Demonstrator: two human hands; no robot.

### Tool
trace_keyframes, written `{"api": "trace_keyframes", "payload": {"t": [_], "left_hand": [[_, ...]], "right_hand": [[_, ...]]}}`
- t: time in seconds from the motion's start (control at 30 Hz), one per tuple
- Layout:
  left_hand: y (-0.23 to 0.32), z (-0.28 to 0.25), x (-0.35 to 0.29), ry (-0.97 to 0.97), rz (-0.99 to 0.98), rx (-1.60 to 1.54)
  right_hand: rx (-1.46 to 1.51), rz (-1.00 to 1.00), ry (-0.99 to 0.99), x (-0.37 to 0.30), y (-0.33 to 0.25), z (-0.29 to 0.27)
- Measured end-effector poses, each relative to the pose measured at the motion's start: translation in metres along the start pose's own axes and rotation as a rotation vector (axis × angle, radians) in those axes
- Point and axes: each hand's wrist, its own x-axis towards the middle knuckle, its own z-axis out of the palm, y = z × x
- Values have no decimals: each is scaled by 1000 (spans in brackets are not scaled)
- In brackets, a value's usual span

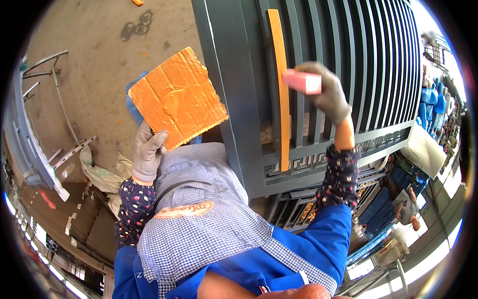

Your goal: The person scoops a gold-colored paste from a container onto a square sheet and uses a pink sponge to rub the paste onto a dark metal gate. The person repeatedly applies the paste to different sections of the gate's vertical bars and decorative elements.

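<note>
My left hand (148,152), in a grey glove, grips the near edge of a square of corrugated cardboard (177,99). Wet-looking orange paint coats its upper face, with ridges and a thicker smear in the middle. My gloved right hand (327,92) is closed around a pink sponge block (302,82), slightly blurred. The sponge's left end is at the edge of a long orange strip (280,99) on the dark grey slatted metal gate (215,65); whether they touch I cannot tell. Fretwork panels run along the gate's near end.
Metal frames (55,74) stand at the left, near crumpled sacking (99,172) and brown cardboard (82,214). Dark footprints (137,26) mark the concrete floor. Another person (408,209) is off to the right, beyond more gate panels and blue-wrapped goods (432,102).
</note>
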Motion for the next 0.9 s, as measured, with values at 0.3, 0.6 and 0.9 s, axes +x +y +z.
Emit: {"api": "trace_keyframes", "payload": {"t": [0.3, 0.6, 0.9], "left_hand": [[6, 4, 2, 17, 9, 42], [3, 1, 1, -3, -14, 32], [0, 0, -1, -9, -10, 21]], "right_hand": [[-79, -46, 125, 101, 46, 1], [-111, -65, -34, 30, 18, 7], [-165, 149, -340, -75, -19, 18]]}}
